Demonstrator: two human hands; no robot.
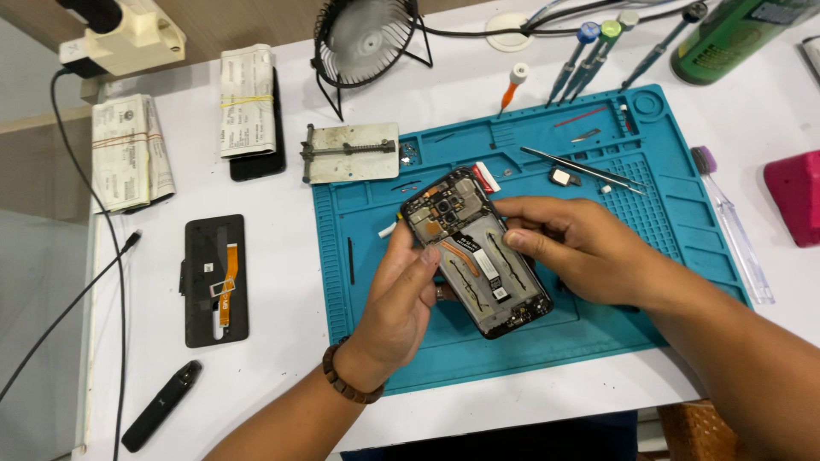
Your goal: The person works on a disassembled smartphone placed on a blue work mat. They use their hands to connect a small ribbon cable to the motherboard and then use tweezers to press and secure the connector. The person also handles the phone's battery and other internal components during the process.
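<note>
An opened black smartphone [475,256], back cover off with its inner boards and cables showing, is held tilted above the teal repair mat [683,230]. My left hand [400,303] grips its left edge from below, a beaded bracelet on the wrist. My right hand [568,248] holds the right edge, its fingertips pressing on the inner frame near the middle. The removed black back cover [215,277] with an orange flex cable lies on the white table to the left.
Tweezers [581,166] and small parts lie on the mat's far right. A metal holder plate [350,152], small fan [363,38], screwdrivers [589,47], paper-wrapped bundles [248,98], a black pen-like device [162,403], a pink box [794,196] and cables surround the mat.
</note>
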